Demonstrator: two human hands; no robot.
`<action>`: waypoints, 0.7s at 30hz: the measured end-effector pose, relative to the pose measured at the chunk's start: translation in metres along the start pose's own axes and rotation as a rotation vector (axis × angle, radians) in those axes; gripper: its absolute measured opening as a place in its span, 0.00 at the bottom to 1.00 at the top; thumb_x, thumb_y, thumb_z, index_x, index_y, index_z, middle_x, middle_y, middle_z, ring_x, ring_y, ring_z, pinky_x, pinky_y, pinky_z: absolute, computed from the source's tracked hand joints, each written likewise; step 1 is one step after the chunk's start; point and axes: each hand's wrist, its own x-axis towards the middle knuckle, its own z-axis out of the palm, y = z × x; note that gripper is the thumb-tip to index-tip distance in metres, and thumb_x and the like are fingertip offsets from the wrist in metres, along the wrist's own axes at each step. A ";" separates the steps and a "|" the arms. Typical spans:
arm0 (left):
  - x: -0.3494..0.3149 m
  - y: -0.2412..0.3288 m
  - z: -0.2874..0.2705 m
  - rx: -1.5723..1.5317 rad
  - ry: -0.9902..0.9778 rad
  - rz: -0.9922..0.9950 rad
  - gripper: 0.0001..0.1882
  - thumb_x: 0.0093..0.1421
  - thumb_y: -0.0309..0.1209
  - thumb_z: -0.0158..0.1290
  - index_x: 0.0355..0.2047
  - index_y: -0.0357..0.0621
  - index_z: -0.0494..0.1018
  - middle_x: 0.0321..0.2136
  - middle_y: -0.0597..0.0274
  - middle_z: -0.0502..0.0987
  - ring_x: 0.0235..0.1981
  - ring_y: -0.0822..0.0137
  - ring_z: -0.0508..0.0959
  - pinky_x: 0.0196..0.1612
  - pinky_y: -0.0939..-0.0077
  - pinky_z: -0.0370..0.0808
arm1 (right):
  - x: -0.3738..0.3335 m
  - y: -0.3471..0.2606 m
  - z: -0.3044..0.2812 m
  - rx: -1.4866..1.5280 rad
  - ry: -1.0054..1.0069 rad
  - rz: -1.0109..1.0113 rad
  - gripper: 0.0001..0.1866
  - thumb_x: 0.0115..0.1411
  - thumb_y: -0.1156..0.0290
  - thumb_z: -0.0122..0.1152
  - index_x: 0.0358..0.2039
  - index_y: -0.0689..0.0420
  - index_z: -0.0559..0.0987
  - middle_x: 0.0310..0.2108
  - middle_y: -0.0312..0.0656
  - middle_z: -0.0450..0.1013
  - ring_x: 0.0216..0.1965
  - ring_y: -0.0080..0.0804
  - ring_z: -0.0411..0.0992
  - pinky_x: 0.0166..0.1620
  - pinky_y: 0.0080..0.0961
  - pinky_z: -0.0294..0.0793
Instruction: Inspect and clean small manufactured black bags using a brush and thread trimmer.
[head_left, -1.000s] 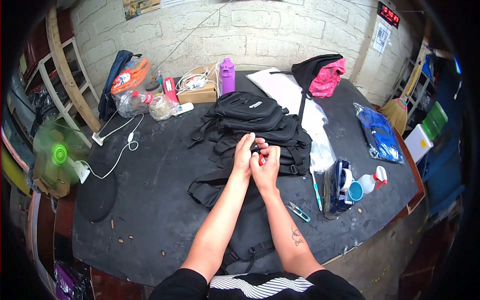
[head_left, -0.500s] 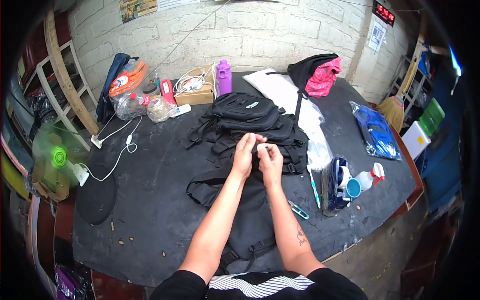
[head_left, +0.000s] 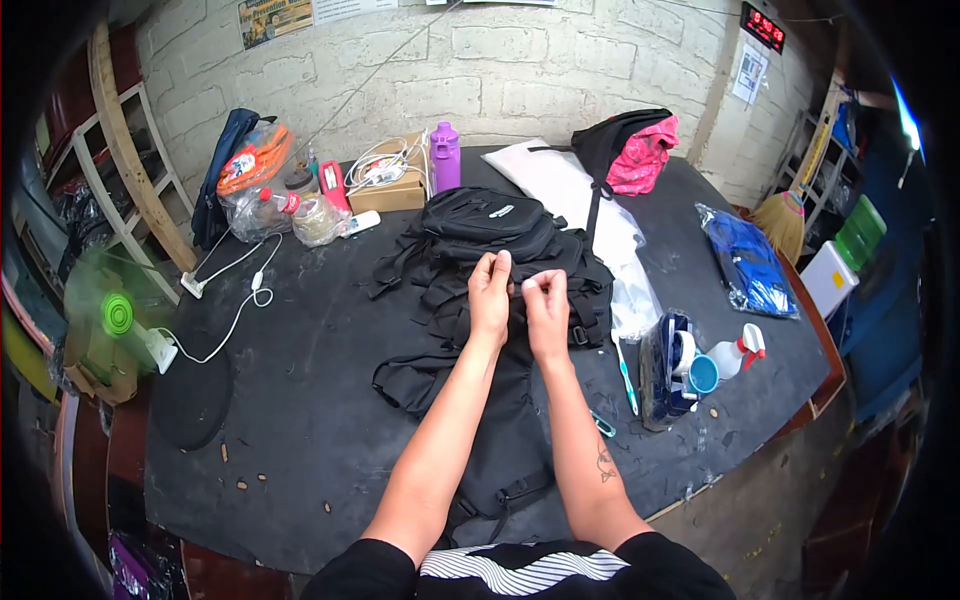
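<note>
A: Head view. State the condition of each hand.

B: The left hand [head_left: 490, 300] is raised, fingers bent, thumb against the fingers. The right hand [head_left: 546, 312] is just to its right and apart from it, thumb and fingertips brought together in a pinch. I cannot tell whether either hand grasps a small item; the fingers hide it.

A: Locate the black backpack.

B: The black backpack [head_left: 485, 220] lies on the bench [head_left: 300, 340], its pockets directly beyond both hands and its body partly behind them. A wide strap [head_left: 397, 385] loops out to the left of the left hand and nearer the person. More black fabric extends between the forearms, below both hands.

A: List the items to the right of the right hand.

B: Moving outward: a toothbrush [head_left: 627, 378] with a teal handle, a dark blue holder [head_left: 657, 370], a teal cup [head_left: 704, 376] and a spray bottle [head_left: 725, 360] with a red trigger. Teal snips [head_left: 604, 425], partly hidden by the right forearm, lie nearer the person. A white plastic bag [head_left: 630, 275] lies beyond the right hand, alongside the backpack. Farther right is a blue packaged item [head_left: 745, 260].

A: List those beyond the left hand.

B: A purple bottle [head_left: 445, 160], past the backpack; to its left, a cardboard box [head_left: 392, 196] bearing white cable [head_left: 372, 172].
</note>
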 end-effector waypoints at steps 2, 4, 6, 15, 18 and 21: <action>0.002 -0.001 0.002 -0.243 -0.025 -0.033 0.11 0.63 0.37 0.47 0.25 0.48 0.66 0.24 0.68 0.72 0.29 0.74 0.75 0.32 0.81 0.73 | -0.001 0.017 0.008 -0.238 0.015 -0.138 0.11 0.54 0.71 0.56 0.31 0.61 0.65 0.29 0.43 0.67 0.30 0.34 0.70 0.34 0.30 0.69; -0.002 0.006 0.008 -0.351 -0.010 -0.092 0.10 0.64 0.35 0.47 0.26 0.47 0.65 0.29 0.61 0.74 0.33 0.67 0.77 0.35 0.76 0.76 | -0.003 0.011 0.012 -0.285 0.058 -0.255 0.13 0.51 0.71 0.58 0.31 0.61 0.64 0.31 0.45 0.66 0.29 0.42 0.70 0.33 0.34 0.70; -0.001 0.003 0.003 -0.453 -0.092 -0.120 0.10 0.64 0.34 0.46 0.27 0.46 0.64 0.32 0.57 0.74 0.35 0.65 0.76 0.37 0.70 0.78 | -0.003 0.010 0.013 -0.352 0.070 -0.264 0.10 0.51 0.75 0.57 0.30 0.62 0.65 0.29 0.44 0.65 0.28 0.34 0.68 0.34 0.30 0.69; -0.001 0.001 -0.004 -0.448 -0.074 -0.084 0.10 0.64 0.35 0.45 0.27 0.45 0.64 0.28 0.57 0.75 0.30 0.66 0.78 0.33 0.72 0.79 | -0.006 0.010 0.017 -0.418 0.048 -0.269 0.13 0.49 0.72 0.57 0.31 0.61 0.64 0.31 0.47 0.64 0.28 0.48 0.70 0.31 0.39 0.69; -0.002 0.001 -0.003 -0.467 -0.079 -0.083 0.10 0.64 0.35 0.45 0.28 0.46 0.64 0.28 0.57 0.75 0.29 0.66 0.77 0.33 0.72 0.79 | -0.005 0.010 0.016 -0.419 0.034 -0.261 0.13 0.49 0.72 0.57 0.30 0.61 0.64 0.31 0.47 0.64 0.28 0.48 0.70 0.31 0.39 0.69; -0.001 0.001 -0.002 -0.461 -0.065 -0.090 0.10 0.64 0.35 0.46 0.28 0.46 0.64 0.28 0.57 0.75 0.29 0.66 0.77 0.33 0.72 0.79 | -0.004 0.011 0.015 -0.409 0.022 -0.238 0.13 0.48 0.72 0.58 0.30 0.61 0.64 0.31 0.47 0.64 0.28 0.47 0.70 0.32 0.38 0.70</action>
